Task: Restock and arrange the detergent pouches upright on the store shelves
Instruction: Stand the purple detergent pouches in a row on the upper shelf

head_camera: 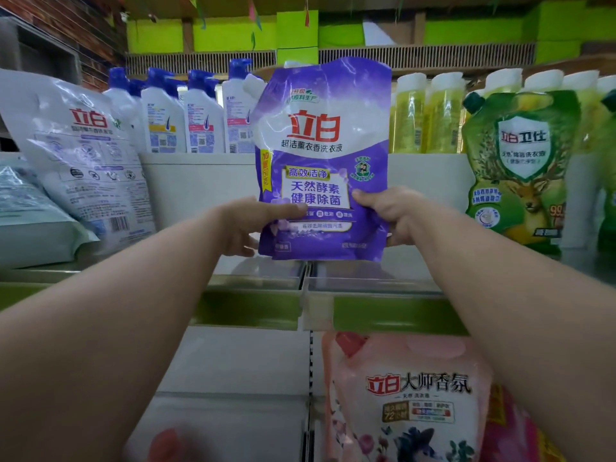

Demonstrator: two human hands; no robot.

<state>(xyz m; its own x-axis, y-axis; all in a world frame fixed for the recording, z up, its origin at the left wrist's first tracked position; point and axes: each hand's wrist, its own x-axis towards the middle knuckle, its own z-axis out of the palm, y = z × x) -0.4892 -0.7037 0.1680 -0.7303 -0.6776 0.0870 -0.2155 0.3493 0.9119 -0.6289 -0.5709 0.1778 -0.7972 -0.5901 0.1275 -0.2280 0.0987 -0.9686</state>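
Note:
A purple detergent pouch point(321, 155) stands upright in the middle of the view, its bottom just above the top shelf point(256, 278). My left hand point(248, 225) grips its lower left edge, thumb across the front. My right hand point(388, 211) grips its lower right edge the same way. A white pouch point(90, 161) leans back at the left with its printed rear side showing. At the right a green pouch point(520, 168) stands upright. On the shelf below stands a pink pouch point(410, 398).
White shampoo bottles with blue caps point(186, 118) and yellow bottles point(423, 118) line the far side behind a low white divider point(200, 181). A pale blue pack point(30, 218) lies flat at far left. Green price strips point(383, 315) edge the shelf front.

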